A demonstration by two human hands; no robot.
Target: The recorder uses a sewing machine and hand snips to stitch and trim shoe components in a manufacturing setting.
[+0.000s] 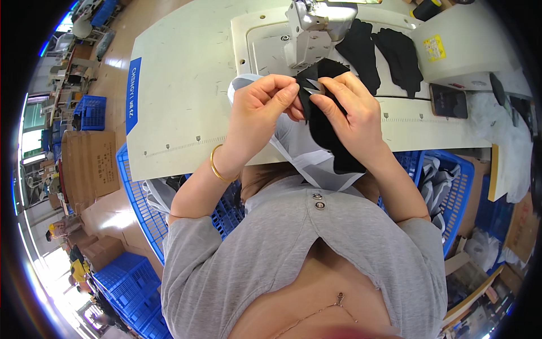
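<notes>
Over the table's front edge I hold a black fabric piece (332, 138) with a scalloped edge, joined or laid against light grey fabric (322, 169) that hangs down to my lap. My left hand (261, 107) pinches the black fabric's upper left edge between thumb and fingers. My right hand (354, 110) is closed on small silver snips (314, 86), their pointed blades toward the left fingertips and against the black cloth. Most of the snips is hidden by the fingers. Just beyond stands the sewing machine head (310, 42).
Black cut fabric pieces (397, 59) lie on the machine bed, near a phone (449, 101). The white table (180, 85) extends left. Blue baskets (138, 198) with grey fabric stand below the table on both sides. A cardboard box (90, 166) and stacked blue crates (127, 288) are at left.
</notes>
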